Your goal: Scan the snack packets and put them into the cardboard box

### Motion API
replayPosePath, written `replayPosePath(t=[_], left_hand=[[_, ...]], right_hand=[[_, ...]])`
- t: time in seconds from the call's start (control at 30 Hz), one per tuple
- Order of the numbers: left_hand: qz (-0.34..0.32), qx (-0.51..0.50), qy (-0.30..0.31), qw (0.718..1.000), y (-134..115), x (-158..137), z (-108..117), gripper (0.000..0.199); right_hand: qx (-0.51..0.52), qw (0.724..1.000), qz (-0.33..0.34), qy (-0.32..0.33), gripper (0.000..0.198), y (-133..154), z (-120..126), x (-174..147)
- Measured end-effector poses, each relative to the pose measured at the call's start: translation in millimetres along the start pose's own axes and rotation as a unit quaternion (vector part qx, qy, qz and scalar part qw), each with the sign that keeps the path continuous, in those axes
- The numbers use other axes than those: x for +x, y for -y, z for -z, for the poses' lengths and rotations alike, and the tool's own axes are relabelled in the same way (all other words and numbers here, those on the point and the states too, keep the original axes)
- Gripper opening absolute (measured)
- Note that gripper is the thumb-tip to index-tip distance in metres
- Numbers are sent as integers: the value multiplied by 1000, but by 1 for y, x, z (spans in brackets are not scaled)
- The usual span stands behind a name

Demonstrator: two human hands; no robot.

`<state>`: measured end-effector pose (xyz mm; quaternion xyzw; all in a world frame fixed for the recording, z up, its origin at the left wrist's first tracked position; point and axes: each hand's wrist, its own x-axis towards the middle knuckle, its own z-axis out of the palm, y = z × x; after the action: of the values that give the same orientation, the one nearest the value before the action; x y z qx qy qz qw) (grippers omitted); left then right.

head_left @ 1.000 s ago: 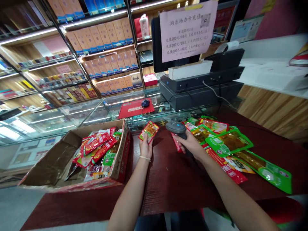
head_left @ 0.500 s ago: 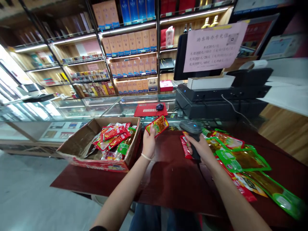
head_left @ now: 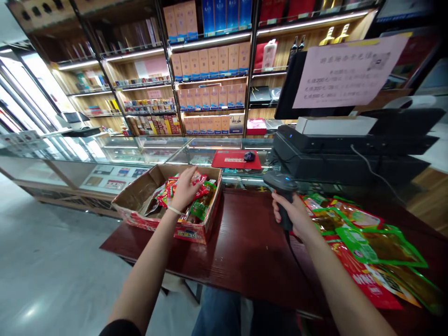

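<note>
My left hand [head_left: 184, 190] reaches palm-down into an open cardboard box [head_left: 137, 198] full of red and green snack packets [head_left: 203, 205]. Its fingertips rest on a red packet [head_left: 199, 179] at the top of the pile; the palm hides whether it grips anything. My right hand [head_left: 297, 217] is closed around the handle of a dark barcode scanner [head_left: 282, 183], held upright over the dark red table [head_left: 245, 242], with its cord trailing down under my wrist. Several green and red snack packets [head_left: 364, 233] lie spread on the table to the right of that hand.
Behind the table stand a black till unit [head_left: 343, 154] with a monitor and a pink paper notice [head_left: 346, 70]. A glass counter [head_left: 140, 149] carries a red mouse mat [head_left: 236, 159] and a mouse [head_left: 249, 156]. Stocked shelves [head_left: 210, 70] line the back wall. Grey floor lies to the left.
My left hand has moved left from in front of the scanner into the box, carrying the orange-red packet there. The camera has turned left. My right hand keeps the scanner.
</note>
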<state>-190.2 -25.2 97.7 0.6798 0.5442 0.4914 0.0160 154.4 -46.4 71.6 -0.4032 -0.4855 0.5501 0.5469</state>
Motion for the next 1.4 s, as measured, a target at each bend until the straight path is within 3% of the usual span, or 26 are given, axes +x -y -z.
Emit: replayPosePath(t=[0.1,0.23,0.33,0.5,0.6,0.73,1.1,1.3,1.4], left_hand=[[39,-20,73,996,9,-6,-4,47],[49,-67,89,993,9,-10,-11,36],[54,-47,91,993,1,-10,-14,32],[3,-25,100,995,-36,-7,-24,29],[-23,-47,113,992,-66,-7,-43,28],[-51,-116,162,979,-105,-15,-93,29],[-94,-247,316,911,-213,-66,-265,21],[-127,-247,398,874,-260,-82,-331,31],[-117,-265,398,870,-278,-92,-356,35]], right_hand=[[-5,1000,-3,7,39,-5,-4,0],[-20,1000,-8,0,41,-10,-2,-4],[-27,999,-2,-18,43,-10,7,-8],[-52,997,17,-45,39,-1,31,-14],[-57,994,22,-87,38,6,51,-21],[-62,988,23,-140,37,15,84,-39],[-98,947,16,-305,42,35,201,-121],[-99,932,25,-349,45,38,247,-154],[-91,928,31,-360,44,36,259,-160]])
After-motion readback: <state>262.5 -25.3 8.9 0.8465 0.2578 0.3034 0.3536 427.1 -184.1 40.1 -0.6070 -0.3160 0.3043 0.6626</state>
